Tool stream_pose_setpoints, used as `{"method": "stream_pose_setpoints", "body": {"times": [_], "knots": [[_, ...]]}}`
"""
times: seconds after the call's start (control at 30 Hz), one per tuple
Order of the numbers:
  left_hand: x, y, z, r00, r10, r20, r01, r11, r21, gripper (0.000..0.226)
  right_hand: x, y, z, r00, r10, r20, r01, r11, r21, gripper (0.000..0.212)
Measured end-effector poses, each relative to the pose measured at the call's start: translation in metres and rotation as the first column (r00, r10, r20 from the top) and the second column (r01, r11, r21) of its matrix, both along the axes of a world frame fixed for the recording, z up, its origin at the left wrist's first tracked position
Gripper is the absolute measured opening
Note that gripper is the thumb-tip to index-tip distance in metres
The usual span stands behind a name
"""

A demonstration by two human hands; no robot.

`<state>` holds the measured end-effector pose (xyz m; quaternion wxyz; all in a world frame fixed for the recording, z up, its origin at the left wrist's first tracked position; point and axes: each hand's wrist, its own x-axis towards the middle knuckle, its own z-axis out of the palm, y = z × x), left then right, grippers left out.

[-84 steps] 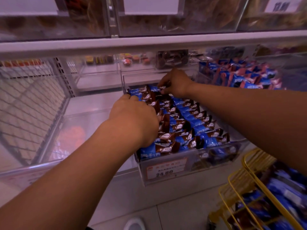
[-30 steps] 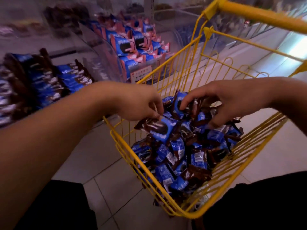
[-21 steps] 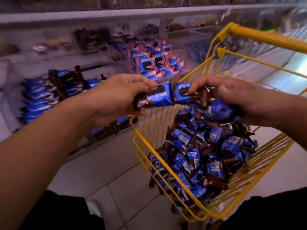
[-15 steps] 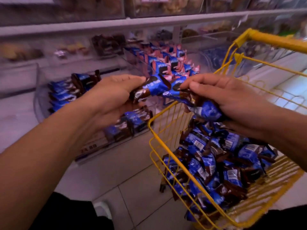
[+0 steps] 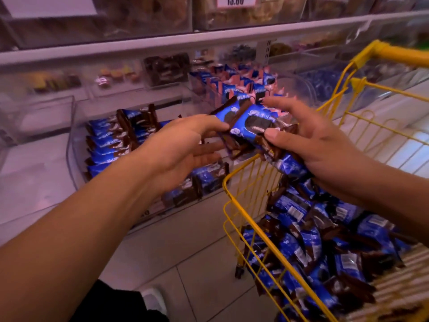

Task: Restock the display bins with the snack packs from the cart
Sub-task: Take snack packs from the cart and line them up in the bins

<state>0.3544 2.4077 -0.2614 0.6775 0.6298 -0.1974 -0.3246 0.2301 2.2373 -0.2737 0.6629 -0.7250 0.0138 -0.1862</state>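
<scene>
While both arms are stretched out over the gap between shelf and cart, a bunch of blue-and-brown snack packs [image 5: 249,126] is held up between the two hands, above the near corner of the yellow wire cart [image 5: 234,180]. The left hand [image 5: 185,145] is seen with thumb on top and fingers underneath, pinching the left end of one pack. The right hand [image 5: 318,140] is curled around several more; how many cannot be told, since they overlap. At least three are visible across both hands.

Behind the left forearm, the clear display bin [image 5: 76,140] is seen on the lower shelf, partly filled with rows of the same packs; its front is partly hidden by the arm. Just to the right, a second bin of blue-and-pink packs [image 5: 241,89] is partly blocked by the held bunch. A price tag [image 5: 234,1] reading 13.80 is fixed on the upper shelf. Many loose packs, too many to count, are heaped in the cart. One white shoe [image 5: 154,300] is seen on the tiled floor [image 5: 209,287].

Compared with half a second earlier, the packs are held higher and nearer the bins, and the right thumb is now spread on top.
</scene>
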Motion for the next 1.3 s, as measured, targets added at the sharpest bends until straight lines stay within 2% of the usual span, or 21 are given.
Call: {"method": "stream_pose_setpoints", "body": {"times": [0.03,0.1,0.17,0.2,0.27,0.37,0.47,0.5,0.53,0.6,0.63,0.7,0.73,0.83,0.9,0.97,1.03,1.1,1.13,1.2,1.3], "knots": [[0.001,0.000,0.000,1.000,-0.007,0.022,0.006,1.000,0.017,0.007,0.000,-0.002,0.000,1.000,-0.007,-0.019,0.006,0.999,-0.050,0.053],[-0.001,-0.001,-0.002,0.993,-0.087,0.084,0.083,0.995,0.054,0.032,-0.001,-0.003,0.000,0.999,-0.029,-0.014,0.025,0.979,-0.202,0.044],[-0.004,-0.003,-0.006,0.978,-0.158,0.134,0.144,0.984,0.108,0.065,-0.004,-0.003,0.000,0.998,-0.046,0.043,0.060,0.912,-0.405,0.040],[-0.005,-0.004,-0.009,0.973,-0.183,0.141,0.167,0.979,0.120,0.074,-0.005,-0.003,0.000,0.997,-0.045,0.066,0.072,0.864,-0.499,0.040],[-0.005,-0.005,-0.012,0.967,-0.225,0.115,0.214,0.971,0.103,0.075,-0.008,-0.004,-0.002,0.994,-0.059,0.093,0.103,0.802,-0.589,0.050],[-0.001,-0.003,-0.013,0.962,-0.264,0.063,0.262,0.964,0.037,0.063,-0.013,-0.013,0.001,0.977,-0.131,0.168,0.206,0.778,-0.593,0.078],[0.000,-0.003,-0.015,0.957,-0.279,0.081,0.279,0.960,0.018,0.048,-0.017,-0.018,0.003,0.968,-0.151,0.202,0.245,0.748,-0.617,0.075],[-0.001,-0.003,-0.015,0.956,-0.277,0.095,0.276,0.961,0.024,0.045,-0.017,-0.016,0.002,0.975,-0.153,0.163,0.220,0.786,-0.578,0.068],[-0.002,-0.004,-0.016,0.957,-0.267,0.110,0.266,0.964,0.027,0.043,-0.017,-0.013,0.002,0.986,-0.148,0.079,0.168,0.866,-0.471,0.059],[-0.004,-0.007,-0.016,0.961,-0.243,0.131,0.242,0.970,0.028,0.043,-0.015,-0.012,0.000,0.983,-0.087,-0.160,0.074,0.994,-0.084,0.037],[-0.006,-0.008,-0.016,0.964,-0.229,0.135,0.227,0.973,0.024,0.046,-0.014,-0.013,-0.001,0.963,-0.040,-0.268,0.070,0.992,0.102,0.025],[-0.007,-0.010,-0.015,0.970,-0.200,0.135,0.199,0.980,0.021,0.048,-0.014,-0.016,0.002,0.911,-0.009,-0.412,0.154,0.935,0.320,0.009],[-0.008,-0.011,-0.015,0.973,-0.191,0.133,0.189,0.982,0.023,0.045,-0.013,-0.017,0.003,0.888,-0.012,-0.459,0.205,0.904,0.375,0.011],[-0.008,-0.011,-0.016,0.979,-0.165,0.118,0.161,0.986,0.037,0.037,-0.013,-0.022,0.003,0.839,-0.051,-0.542,0.327,0.844,0.426,0.036],[-0.007,-0.012,-0.017,0.981,-0.154,0.118,0.150,0.988,0.045,0.036,-0.016,-0.027,0.005,0.835,0.060,-0.547,0.270,0.822,0.502,0.044],[-0.007,-0.012,-0.018,0.981,-0.150,0.120,0.146,0.988,0.041,0.035,-0.019,-0.028,0.011,0.856,0.220,-0.468,0.135,0.778,0.613,0.036],[-0.006,-0.013,-0.019,0.980,-0.140,0.139,0.136,0.990,0.038,0.032,-0.019,-0.026,0.014,0.898,0.245,-0.366,0.021,0.807,0.591,0.028],[-0.005,-0.014,-0.020,0.980,-0.123,0.159,0.117,0.992,0.045,0.027,-0.018,-0.022,0.012,0.944,0.157,-0.291,-0.034,0.922,0.386,0.046],[-0.005,-0.014,-0.020,0.980,-0.117,0.163,0.110,0.993,0.052,0.024,-0.018,-0.020,0.011,0.960,0.082,-0.267,-0.009,0.965,0.263,0.058],[-0.005,-0.014,-0.019,0.983,-0.117,0.144,0.110,0.992,0.055,0.018,-0.020,-0.021,0.007,0.977,-0.015,-0.211,0.038,0.993,0.109,0.070],[-0.003,-0.013,-0.019,0.986,-0.130,0.102,0.127,0.991,0.040,0.016,-0.021,-0.019,0.005,0.983,-0.019,-0.183,0.037,0.995,0.095,0.055]]}}
